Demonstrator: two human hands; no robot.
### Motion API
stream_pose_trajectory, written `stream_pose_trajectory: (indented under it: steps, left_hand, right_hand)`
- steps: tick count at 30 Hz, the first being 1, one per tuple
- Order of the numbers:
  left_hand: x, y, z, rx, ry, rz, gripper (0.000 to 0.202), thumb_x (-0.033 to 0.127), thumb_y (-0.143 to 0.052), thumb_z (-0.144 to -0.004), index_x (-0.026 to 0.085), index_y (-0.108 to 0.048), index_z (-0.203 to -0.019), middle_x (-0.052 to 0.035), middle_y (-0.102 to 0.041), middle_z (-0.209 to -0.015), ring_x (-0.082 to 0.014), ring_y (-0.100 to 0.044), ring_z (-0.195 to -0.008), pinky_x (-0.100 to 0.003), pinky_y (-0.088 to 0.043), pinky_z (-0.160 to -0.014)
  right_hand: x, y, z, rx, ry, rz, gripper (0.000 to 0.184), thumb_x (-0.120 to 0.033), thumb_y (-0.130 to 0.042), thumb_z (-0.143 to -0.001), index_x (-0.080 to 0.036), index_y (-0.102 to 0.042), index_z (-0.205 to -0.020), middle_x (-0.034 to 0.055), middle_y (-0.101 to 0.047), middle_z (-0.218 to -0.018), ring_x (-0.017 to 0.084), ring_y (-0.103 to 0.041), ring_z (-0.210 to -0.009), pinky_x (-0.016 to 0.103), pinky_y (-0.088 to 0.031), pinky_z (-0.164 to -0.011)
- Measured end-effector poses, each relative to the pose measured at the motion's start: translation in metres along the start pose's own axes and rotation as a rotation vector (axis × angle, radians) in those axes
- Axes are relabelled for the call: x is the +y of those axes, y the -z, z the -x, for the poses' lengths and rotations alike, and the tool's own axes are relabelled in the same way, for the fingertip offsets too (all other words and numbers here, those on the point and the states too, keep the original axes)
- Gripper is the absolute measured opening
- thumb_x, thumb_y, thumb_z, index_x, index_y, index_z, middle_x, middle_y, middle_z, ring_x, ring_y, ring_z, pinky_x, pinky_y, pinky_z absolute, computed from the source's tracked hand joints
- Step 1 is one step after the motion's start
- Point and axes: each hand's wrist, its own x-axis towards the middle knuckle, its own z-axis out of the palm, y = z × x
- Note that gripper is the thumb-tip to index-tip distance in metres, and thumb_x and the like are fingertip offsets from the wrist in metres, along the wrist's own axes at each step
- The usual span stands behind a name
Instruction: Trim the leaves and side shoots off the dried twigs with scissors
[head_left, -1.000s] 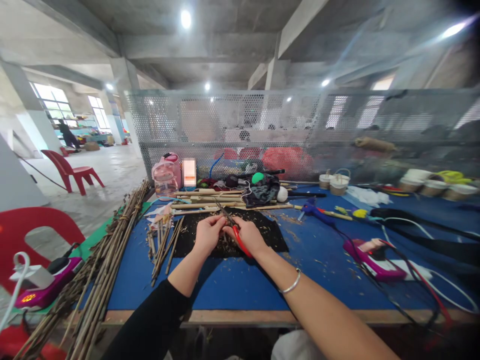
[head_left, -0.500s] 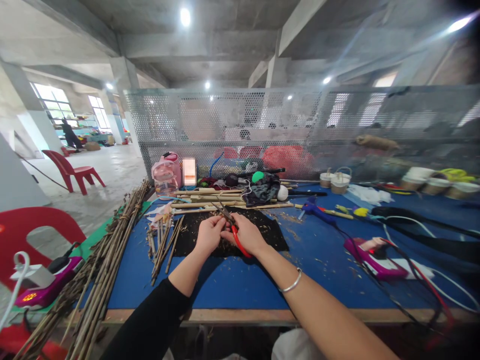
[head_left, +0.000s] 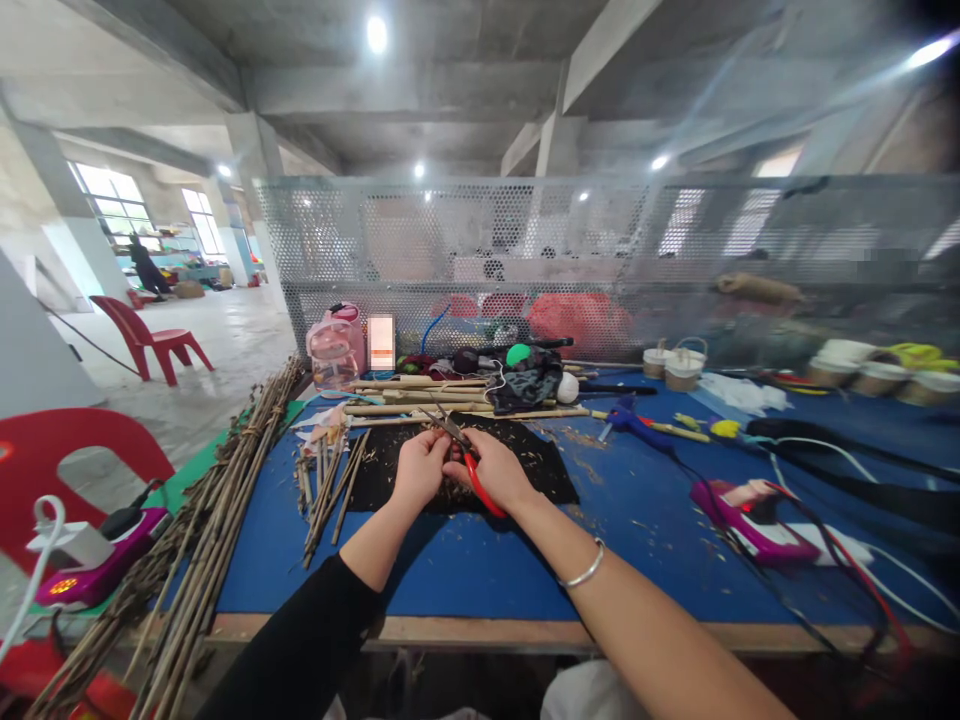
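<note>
My right hand (head_left: pixel 496 470) is closed round red-handled scissors (head_left: pixel 471 468), whose dark blades point up and left over a black mat (head_left: pixel 547 470) strewn with shavings. My left hand (head_left: pixel 417 468) is pinched on a thin stick piece right at the blades; the piece itself is too small to see well. Both hands hover together above the mat on the blue table (head_left: pixel 465 560). A silver bangle (head_left: pixel 583 570) sits on my right wrist.
Long bundled twigs (head_left: pixel 217 520) lie along the table's left edge, short sticks (head_left: pixel 326 485) beside the mat, bamboo poles (head_left: pixel 420 398) behind it. A purple glue gun (head_left: pixel 750 515) with cables lies right, another (head_left: pixel 97 560) left. Red chairs (head_left: pixel 146 340) stand left; a perforated screen (head_left: pixel 600 260) backs the table.
The hands have stayed over the mat, the scissor blades shifting slightly against the piece in the left hand. The view has shifted a little.
</note>
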Motion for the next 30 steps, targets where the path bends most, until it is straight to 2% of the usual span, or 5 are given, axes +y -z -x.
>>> stream_pose_trajectory:
  steps: [6, 14, 22, 27, 30]
  left_hand:
    - [-0.0056, 0.0029, -0.0018, -0.029, -0.061, -0.01, 0.025, 0.029, -0.058, -0.072, 0.014, -0.069, -0.089, -0.0063, -0.069, -0.081, -0.018, -0.061, -0.073, -0.027, -0.046, -0.071]
    - [-0.0061, 0.003, 0.0021, -0.07, -0.062, -0.037, 0.023, 0.03, -0.058, -0.071, 0.014, -0.071, -0.083, -0.0044, -0.068, -0.07, -0.0169, -0.059, -0.064, -0.027, -0.046, -0.066]
    - [-0.0055, 0.006, 0.0021, -0.019, -0.078, -0.163, 0.026, 0.031, -0.057, -0.072, 0.015, -0.072, -0.087, -0.0038, -0.069, -0.073, -0.0175, -0.059, -0.066, -0.025, -0.043, -0.064]
    - [-0.003, 0.007, 0.0018, -0.009, -0.059, -0.143, 0.024, 0.03, -0.058, -0.071, 0.016, -0.072, -0.085, -0.0036, -0.069, -0.072, -0.0175, -0.059, -0.068, -0.024, -0.043, -0.063]
    - [-0.0061, 0.007, 0.0006, -0.012, -0.028, -0.116, 0.026, 0.031, -0.058, -0.071, 0.016, -0.071, -0.089, -0.004, -0.069, -0.074, -0.0164, -0.059, -0.064, -0.023, -0.042, -0.057]
  right_hand:
    - [-0.0008, 0.001, 0.0011, 0.005, -0.087, 0.012, 0.036, -0.043, -0.06, -0.074, -0.025, -0.055, -0.106, 0.0033, -0.065, -0.09, 0.018, -0.06, -0.08, 0.026, -0.041, -0.067]
    - [0.0045, -0.0012, -0.0016, -0.005, 0.032, 0.036, 0.051, -0.044, -0.066, -0.068, -0.019, -0.052, -0.11, 0.0088, -0.059, -0.103, 0.021, -0.055, -0.096, 0.031, -0.041, -0.08]
    - [0.0008, 0.0036, 0.0004, -0.016, -0.047, 0.028, 0.041, -0.048, -0.062, -0.071, -0.026, -0.056, -0.105, 0.0037, -0.065, -0.093, 0.019, -0.06, -0.08, 0.026, -0.042, -0.067]
    - [0.0014, 0.0033, 0.0014, -0.032, -0.093, 0.036, 0.035, -0.048, -0.062, -0.071, -0.027, -0.06, -0.099, 0.0024, -0.068, -0.084, 0.019, -0.063, -0.074, 0.025, -0.043, -0.064]
    - [0.0026, 0.0026, 0.0017, -0.026, -0.121, 0.046, 0.031, -0.046, -0.062, -0.072, -0.027, -0.062, -0.097, 0.0025, -0.069, -0.08, 0.019, -0.064, -0.073, 0.025, -0.043, -0.064]
